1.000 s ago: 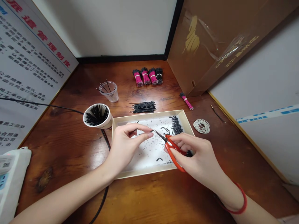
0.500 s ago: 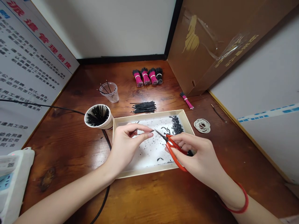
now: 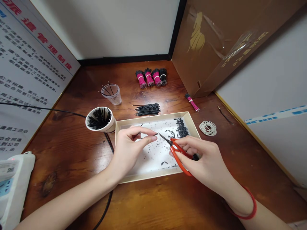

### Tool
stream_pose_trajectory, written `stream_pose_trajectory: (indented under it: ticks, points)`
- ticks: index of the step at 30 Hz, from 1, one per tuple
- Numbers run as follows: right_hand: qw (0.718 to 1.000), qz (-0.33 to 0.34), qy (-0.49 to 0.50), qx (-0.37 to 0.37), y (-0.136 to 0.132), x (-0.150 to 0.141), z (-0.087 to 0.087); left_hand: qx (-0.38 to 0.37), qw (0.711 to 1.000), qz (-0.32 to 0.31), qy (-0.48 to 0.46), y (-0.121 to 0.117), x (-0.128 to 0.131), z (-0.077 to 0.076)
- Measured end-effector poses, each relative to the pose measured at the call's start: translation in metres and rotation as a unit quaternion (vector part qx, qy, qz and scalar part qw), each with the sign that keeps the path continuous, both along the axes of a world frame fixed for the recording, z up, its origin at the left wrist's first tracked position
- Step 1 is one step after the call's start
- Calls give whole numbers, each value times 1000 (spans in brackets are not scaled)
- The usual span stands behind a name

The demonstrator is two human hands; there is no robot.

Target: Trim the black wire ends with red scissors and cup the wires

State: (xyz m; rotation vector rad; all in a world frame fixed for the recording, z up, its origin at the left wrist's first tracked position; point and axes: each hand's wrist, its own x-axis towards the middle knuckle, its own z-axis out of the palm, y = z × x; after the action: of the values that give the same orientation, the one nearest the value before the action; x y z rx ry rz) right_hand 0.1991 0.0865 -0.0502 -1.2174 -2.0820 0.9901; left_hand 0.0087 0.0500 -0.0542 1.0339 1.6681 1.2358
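My left hand (image 3: 133, 147) pinches a short black wire (image 3: 155, 134) between thumb and forefinger, above a shallow cream box (image 3: 153, 176). Most of that wire is hidden by the fingers. Held in my right hand (image 3: 203, 155) are red-handled scissors (image 3: 176, 156), whose thin pointed tips meet the wire's end. Whether the blades touch it, I cannot tell. A small black object (image 3: 195, 157) shows by my right fingers. Inside the box lie tiny clippings and a heap of black scraps (image 3: 181, 127).
Behind the box lies a stack of black wires (image 3: 147, 109). A paper cup (image 3: 111, 124) full of black wires and a clear cup (image 3: 116, 97) stand left. Banded wire bundles (image 3: 149, 77) lie at the back. White rubber bands (image 3: 207, 128) and a pink bundle (image 3: 192, 102) are right.
Both hands keep almost the same place, with the wire and scissors still in them. The scissor tips sit slightly closer to the wire's end. The view has shifted a little.
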Motion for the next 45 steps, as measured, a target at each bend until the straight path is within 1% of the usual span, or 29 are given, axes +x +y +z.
stream_pose_trajectory:
  ticks: [3, 13, 24, 30, 35, 45]
  points:
    - [1000, 3, 0, 0, 0, 1, 0, 1, 1000, 0, 0, 0, 0, -1]
    - [999, 11, -3, 31, -1, 0, -1, -13, 1000, 2, -16, -1, -2, -2]
    - [1000, 6, -9, 29, -1, 1, 0, -21, 1000, 4, -8, -1, -1, -2]
    - [1000, -3, -7, 10, -2, 0, -1, -20, 1000, 0, -2, -2, -2, -2]
    - [1000, -4, -9, 8, -3, -1, 0, -19, 1000, -2, -6, -1, -1, -2]
    - [1000, 15, -6, 21, -1, 0, 1, 0, 1000, -4, -21, -1, -1, -1]
